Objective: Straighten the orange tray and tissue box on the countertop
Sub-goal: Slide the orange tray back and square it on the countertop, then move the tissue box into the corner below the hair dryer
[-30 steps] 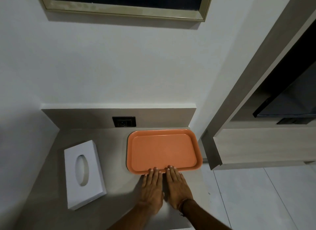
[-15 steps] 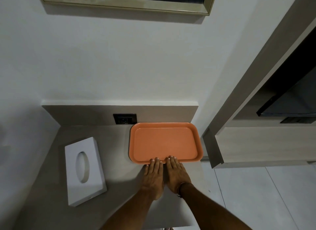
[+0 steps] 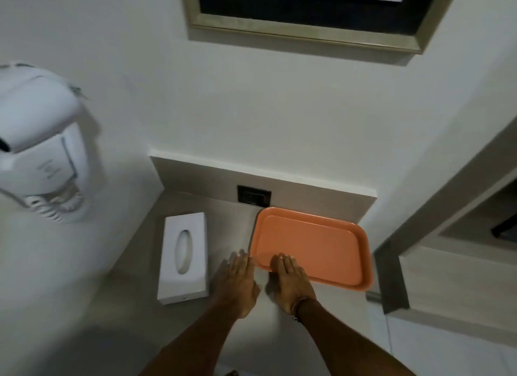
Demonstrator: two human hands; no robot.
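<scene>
With both hands flat and released, my right hand (image 3: 291, 284) on the tray (image 3: 313, 247) rim at lower right, my left hand (image 3: 237, 284) beside it, I judged the box (image 3: 184, 256) at lower left needed squaring next.

No readable text anywhere. The white wall unit (image 3: 42, 154) has a faint grey mark on its front, too blurred to read. The tissue box (image 3: 183, 256) has a tiny dark mark on its near edge, also illegible.

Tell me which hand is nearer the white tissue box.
Left. The left hand lies flat on the grey countertop just right of the white rectangular tissue box; the right hand is farther, fingertips on the orange plastic tray.
</scene>
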